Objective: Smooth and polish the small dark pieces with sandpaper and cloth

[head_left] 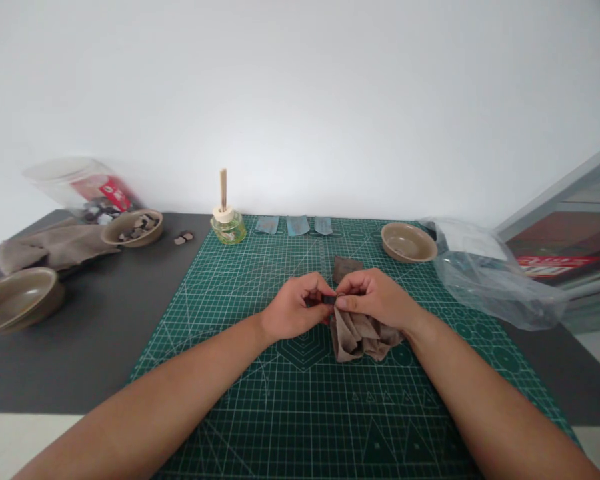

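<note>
My left hand (300,308) is closed in a pinch on a small dark piece (329,299), whose kind I cannot make out. Right beside it, my right hand (373,300) pinches the top of a crumpled brown cloth (363,337), with its fingertips against the dark piece. The cloth's folds hang below the right hand onto the green cutting mat (290,400). Just behind the hands lies a flat, dark brown square (347,268) on the mat.
A bowl (409,243) and clear plastic bag (495,280) stand right. Three small bluish packets (297,225) and a reed diffuser (227,225) lie at the back. Left are a bowl of dark chips (133,229), another bowl (17,303), brown cloth (60,247) and a clear container (85,183).
</note>
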### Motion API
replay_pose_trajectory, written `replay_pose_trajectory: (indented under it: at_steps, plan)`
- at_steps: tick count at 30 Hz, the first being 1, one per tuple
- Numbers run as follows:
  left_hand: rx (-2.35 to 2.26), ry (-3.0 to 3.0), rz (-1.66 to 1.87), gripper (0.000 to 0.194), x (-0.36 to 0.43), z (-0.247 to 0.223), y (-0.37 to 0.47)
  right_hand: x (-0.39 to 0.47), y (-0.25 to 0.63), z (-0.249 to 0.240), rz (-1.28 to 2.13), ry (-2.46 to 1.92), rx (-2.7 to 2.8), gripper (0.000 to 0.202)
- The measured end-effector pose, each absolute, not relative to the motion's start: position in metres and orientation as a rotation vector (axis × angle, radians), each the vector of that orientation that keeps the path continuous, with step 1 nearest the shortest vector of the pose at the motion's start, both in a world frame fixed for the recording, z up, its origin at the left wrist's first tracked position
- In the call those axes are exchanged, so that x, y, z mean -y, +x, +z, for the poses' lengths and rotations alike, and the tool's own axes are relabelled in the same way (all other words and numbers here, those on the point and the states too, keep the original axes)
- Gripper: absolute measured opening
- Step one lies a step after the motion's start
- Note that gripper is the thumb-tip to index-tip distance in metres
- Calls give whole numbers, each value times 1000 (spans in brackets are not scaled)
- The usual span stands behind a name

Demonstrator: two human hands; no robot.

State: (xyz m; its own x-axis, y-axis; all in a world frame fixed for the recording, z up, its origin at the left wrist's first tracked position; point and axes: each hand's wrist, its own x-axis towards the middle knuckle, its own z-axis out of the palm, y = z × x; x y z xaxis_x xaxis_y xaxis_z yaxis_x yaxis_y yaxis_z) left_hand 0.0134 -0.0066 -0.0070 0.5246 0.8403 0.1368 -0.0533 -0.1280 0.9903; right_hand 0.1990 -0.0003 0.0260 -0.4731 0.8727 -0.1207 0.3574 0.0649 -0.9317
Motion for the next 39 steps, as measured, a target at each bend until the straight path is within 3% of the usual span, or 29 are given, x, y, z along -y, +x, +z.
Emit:
replay_pose_trajectory:
  at_steps: [15,25,32,39]
  plan:
    - [-758,1659,874,11,7,-7,13,0,199,26,1302,-1262,2003,32]
    - [-724,2369,796,12,8,-7,9,3,190,23,1138,-1355,2224,33]
    - [-789,2050,911,2,9,1,13,1,194,25,1253,-1239,2146,35]
    - [-689,1630,859,11,11,0,14,-2,196,24,1403,-1145,2035,40]
